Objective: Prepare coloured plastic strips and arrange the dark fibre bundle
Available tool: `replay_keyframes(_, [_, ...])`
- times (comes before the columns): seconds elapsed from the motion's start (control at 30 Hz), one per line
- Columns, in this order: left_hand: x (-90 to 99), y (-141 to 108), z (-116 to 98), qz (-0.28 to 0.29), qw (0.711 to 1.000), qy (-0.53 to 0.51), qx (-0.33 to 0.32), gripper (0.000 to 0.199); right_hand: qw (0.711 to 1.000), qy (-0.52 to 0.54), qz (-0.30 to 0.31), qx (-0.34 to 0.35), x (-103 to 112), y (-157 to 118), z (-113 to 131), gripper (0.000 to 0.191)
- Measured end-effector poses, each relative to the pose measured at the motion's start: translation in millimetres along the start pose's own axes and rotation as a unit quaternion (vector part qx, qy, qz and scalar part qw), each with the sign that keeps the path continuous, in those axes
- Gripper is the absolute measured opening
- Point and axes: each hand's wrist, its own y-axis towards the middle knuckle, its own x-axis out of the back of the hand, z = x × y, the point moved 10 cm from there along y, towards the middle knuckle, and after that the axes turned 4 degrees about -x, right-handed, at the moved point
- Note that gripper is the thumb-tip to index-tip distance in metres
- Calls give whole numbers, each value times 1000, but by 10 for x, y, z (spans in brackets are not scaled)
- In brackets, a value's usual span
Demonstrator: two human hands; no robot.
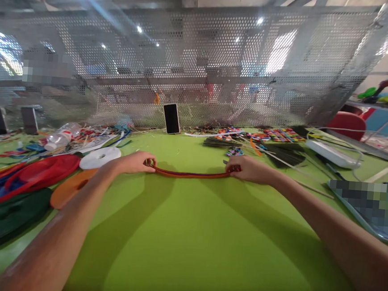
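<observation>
A bundle of thin strips (191,175), orange, red and dark purple, stretches between my two hands above the green table (187,234). My left hand (143,162) pinches its left end with thumb and fingers. At the right end my right hand (237,167) is closed on the strips, and their tip is tucked among the fingers. The bundle sags slightly in the middle. Both forearms reach in from the lower corners and cast shadows on the table.
Ribbon rolls lie at the left: white (100,158), orange (71,188), green (10,218) and red (59,169). A plastic bottle (62,137) is behind them. A phone (172,118) leans on the perforated screen (200,65). Woven pieces (284,135) and a power strip (331,154) are back right.
</observation>
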Motion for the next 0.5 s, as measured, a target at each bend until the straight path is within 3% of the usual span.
replay_keyframes(0.5, [-14, 65, 49, -26, 1000, 7, -7, 25, 997, -10, -9, -81, 73, -20, -100, 21])
